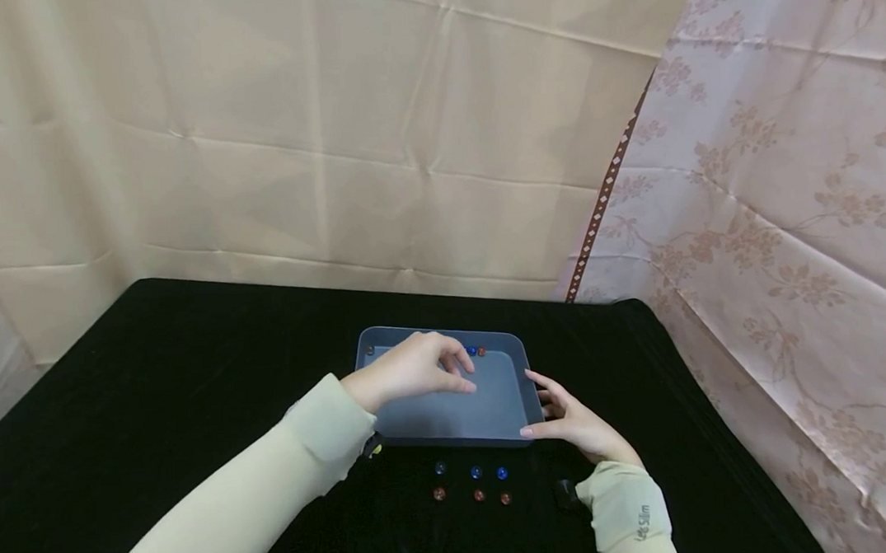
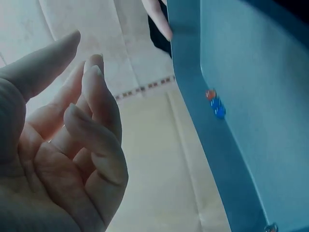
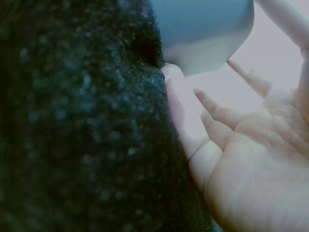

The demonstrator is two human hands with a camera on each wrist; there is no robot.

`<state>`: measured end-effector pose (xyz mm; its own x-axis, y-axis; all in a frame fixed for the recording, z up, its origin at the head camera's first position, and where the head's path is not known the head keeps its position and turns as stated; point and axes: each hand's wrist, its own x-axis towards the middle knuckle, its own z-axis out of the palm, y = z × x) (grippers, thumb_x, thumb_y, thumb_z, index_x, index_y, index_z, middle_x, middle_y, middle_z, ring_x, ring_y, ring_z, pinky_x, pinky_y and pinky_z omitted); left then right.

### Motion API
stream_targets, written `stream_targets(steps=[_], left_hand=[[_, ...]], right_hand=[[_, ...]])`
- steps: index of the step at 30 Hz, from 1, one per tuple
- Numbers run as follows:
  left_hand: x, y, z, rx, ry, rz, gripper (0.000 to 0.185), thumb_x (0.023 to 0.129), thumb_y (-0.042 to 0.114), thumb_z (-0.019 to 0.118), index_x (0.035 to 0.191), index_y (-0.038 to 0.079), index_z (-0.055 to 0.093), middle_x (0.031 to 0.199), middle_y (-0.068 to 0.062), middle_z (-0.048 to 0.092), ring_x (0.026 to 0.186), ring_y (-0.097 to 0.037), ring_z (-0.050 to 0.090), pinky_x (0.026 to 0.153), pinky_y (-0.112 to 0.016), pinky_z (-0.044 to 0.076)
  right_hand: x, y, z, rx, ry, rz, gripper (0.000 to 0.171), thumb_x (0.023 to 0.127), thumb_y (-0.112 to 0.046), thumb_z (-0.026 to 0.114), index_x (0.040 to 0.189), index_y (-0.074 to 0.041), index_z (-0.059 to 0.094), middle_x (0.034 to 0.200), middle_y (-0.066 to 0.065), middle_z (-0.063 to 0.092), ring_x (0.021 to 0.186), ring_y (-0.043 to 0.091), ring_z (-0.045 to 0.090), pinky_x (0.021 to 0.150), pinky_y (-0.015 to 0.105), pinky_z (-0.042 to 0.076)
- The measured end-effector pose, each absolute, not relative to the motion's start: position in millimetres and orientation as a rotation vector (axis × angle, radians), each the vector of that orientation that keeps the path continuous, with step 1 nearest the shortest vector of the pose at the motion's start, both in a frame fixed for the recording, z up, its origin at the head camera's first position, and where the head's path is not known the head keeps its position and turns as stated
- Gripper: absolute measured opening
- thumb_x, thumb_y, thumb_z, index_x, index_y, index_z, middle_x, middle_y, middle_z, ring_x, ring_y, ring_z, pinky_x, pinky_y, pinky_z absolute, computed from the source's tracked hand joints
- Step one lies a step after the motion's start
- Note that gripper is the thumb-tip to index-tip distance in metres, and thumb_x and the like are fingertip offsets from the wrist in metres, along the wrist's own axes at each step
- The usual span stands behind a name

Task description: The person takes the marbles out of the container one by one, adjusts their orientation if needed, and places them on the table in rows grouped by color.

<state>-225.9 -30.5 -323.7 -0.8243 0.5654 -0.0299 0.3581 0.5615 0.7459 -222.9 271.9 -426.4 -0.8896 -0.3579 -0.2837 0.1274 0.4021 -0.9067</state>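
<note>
My left hand (image 1: 424, 364) hovers over the blue-grey tray (image 1: 457, 435) with its fingers loosely bent. In the left wrist view, nothing lies between its thumb and fingers (image 2: 99, 99). My right hand (image 1: 575, 419) is at the tray's right end, fingertips on the outer wall and thumb by the near right corner; its palm stays apart from the wall. Inside, along the far wall, a red marble (image 2: 211, 94) and two blue marbles (image 2: 219, 112) sit in a row. Another marble (image 1: 369, 350) lies in the far left corner.
On the black cloth (image 1: 195, 386), in front of the tray, are two short rows of glass marbles: bluish ones (image 1: 476, 472) behind, reddish ones (image 1: 479, 495) nearer. A beige curtain (image 1: 333, 149) hangs behind the table and a floral curtain (image 1: 796, 211) at the right.
</note>
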Motion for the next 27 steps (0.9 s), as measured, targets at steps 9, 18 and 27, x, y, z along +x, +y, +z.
stream_targets(steps=[9, 18, 27], left_hand=[[-249, -35, -326, 0.612, 2.518, 1.171, 0.024, 0.089, 0.028, 0.075, 0.108, 0.013, 0.071, 0.088, 0.001, 0.071, 0.086, -0.027, 0.069, 0.074, -0.03, 0.055], [-269, -39, -335, 0.46, 2.527, 1.255, 0.026, 0.09, 0.03, 0.074, 0.109, 0.013, 0.07, 0.096, -0.004, 0.072, 0.081, -0.023, 0.065, 0.073, -0.031, 0.05], [-280, -40, -347, 0.353, 2.528, 1.315, 0.029, 0.091, 0.031, 0.073, 0.113, 0.012, 0.069, 0.102, -0.004, 0.072, 0.09, -0.027, 0.067, 0.071, -0.031, 0.052]], right_hand=[[-222, 272, -425, -0.185, 2.237, -1.492, 0.086, 0.088, -0.019, 0.072, 0.157, -0.025, 0.021, 0.15, 0.023, 0.031, 0.126, 0.035, 0.046, 0.104, 0.051, 0.042], [-222, 273, -425, -0.182, 2.239, -1.497, 0.086, 0.088, -0.018, 0.073, 0.156, -0.024, 0.021, 0.149, 0.024, 0.032, 0.124, 0.034, 0.049, 0.103, 0.049, 0.044], [-223, 273, -427, -0.213, 2.225, -1.506, 0.087, 0.087, -0.016, 0.072, 0.157, -0.022, 0.02, 0.149, 0.024, 0.03, 0.124, 0.035, 0.047, 0.102, 0.047, 0.045]])
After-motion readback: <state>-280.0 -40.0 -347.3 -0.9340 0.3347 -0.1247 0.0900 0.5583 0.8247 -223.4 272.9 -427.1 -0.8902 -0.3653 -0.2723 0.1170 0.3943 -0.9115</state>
